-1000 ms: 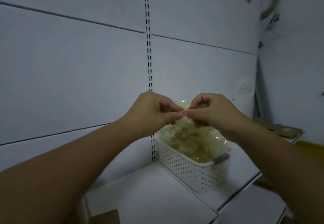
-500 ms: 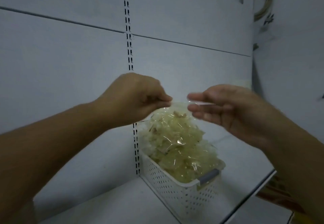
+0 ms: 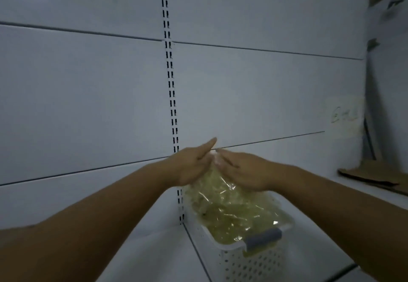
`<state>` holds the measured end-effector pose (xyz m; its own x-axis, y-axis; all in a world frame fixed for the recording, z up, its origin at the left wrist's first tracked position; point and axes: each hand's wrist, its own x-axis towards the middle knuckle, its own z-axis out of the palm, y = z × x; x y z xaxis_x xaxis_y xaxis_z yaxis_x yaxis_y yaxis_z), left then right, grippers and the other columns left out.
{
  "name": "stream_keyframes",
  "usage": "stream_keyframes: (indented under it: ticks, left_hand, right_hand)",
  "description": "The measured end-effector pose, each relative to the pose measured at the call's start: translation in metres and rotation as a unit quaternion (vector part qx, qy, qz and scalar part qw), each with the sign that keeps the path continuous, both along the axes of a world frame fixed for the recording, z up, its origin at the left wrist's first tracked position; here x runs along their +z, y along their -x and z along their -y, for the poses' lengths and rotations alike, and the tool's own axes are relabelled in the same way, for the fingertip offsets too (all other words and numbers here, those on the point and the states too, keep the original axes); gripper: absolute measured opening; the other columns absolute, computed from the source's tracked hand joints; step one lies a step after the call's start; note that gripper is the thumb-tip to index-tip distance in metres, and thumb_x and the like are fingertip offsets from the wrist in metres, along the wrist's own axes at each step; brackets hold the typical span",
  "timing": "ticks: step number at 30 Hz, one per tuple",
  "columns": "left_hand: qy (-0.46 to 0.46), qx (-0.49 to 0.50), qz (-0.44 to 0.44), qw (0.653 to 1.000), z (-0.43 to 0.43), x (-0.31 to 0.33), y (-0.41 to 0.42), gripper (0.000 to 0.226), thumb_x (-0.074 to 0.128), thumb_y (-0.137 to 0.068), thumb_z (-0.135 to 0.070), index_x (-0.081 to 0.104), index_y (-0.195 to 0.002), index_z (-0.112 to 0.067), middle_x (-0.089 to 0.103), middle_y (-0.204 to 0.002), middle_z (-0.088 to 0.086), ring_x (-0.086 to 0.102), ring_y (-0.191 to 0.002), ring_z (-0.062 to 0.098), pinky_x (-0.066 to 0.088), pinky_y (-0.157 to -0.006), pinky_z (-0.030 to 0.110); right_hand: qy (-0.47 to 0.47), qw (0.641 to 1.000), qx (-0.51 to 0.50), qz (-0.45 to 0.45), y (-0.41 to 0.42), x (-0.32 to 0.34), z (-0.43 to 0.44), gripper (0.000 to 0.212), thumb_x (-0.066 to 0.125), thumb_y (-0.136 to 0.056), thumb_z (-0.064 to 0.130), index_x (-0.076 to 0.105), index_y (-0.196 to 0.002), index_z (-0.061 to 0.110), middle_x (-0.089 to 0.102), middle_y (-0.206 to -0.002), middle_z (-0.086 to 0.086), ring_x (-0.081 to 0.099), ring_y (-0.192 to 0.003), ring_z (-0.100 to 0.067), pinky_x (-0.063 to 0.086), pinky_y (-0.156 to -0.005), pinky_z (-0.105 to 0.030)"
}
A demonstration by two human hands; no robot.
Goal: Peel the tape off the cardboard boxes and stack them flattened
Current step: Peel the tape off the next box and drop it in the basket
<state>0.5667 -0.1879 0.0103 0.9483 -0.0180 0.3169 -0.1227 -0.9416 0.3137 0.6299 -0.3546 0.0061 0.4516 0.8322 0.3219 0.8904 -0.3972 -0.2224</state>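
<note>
Crumpled clear tape (image 3: 231, 211), yellowish in the dim light, is heaped high in a white perforated basket (image 3: 242, 266). The basket stands on the white shelf (image 3: 143, 253), close to the slotted upright (image 3: 171, 87) of the back panel (image 3: 77, 94). The left hand (image 3: 192, 165) and the right hand (image 3: 242, 170) meet on top of the heap. Their fingers are nearly straight and press it from both sides, and the blur hides whether a strip sticks between them. I judge the tape to be very light, soft, springy and sticky, so it is better pushed down with flat fingers than gripped. Flat brown cardboard (image 3: 371, 176) lies far right, well apart from the basket.
</note>
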Motion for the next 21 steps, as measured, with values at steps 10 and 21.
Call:
stream_keyframes:
  ticks: [10,21]
  left_hand:
    - [0.199,0.034,-0.064,0.977,0.024,-0.07,-0.014,0.059,0.025,-0.095,-0.052,0.011,-0.146,-0.026,0.04,-0.145,0.009,0.046,-0.124,0.021,0.034,-0.104,0.031]
    - [0.36,0.049,-0.026,0.931,0.024,-0.066,-0.007,0.052,0.031,-0.097,-0.047,0.031,-0.145,-0.026,0.006,-0.156,-0.01,0.007,-0.144,0.017,0.01,-0.117,0.045]
  right_hand:
    - [0.058,0.989,-0.006,-0.134,-0.034,-0.066,0.001,0.053,0.013,-0.097,0.049,0.029,-0.143,0.027,0.046,-0.141,-0.002,0.046,-0.123,-0.018,0.033,-0.105,-0.032]
    - [-0.247,0.934,0.031,-0.256,-0.03,-0.073,0.012,0.059,0.018,-0.092,0.053,0.018,-0.147,0.032,0.015,-0.155,0.014,0.013,-0.138,0.002,0.009,-0.102,-0.004]
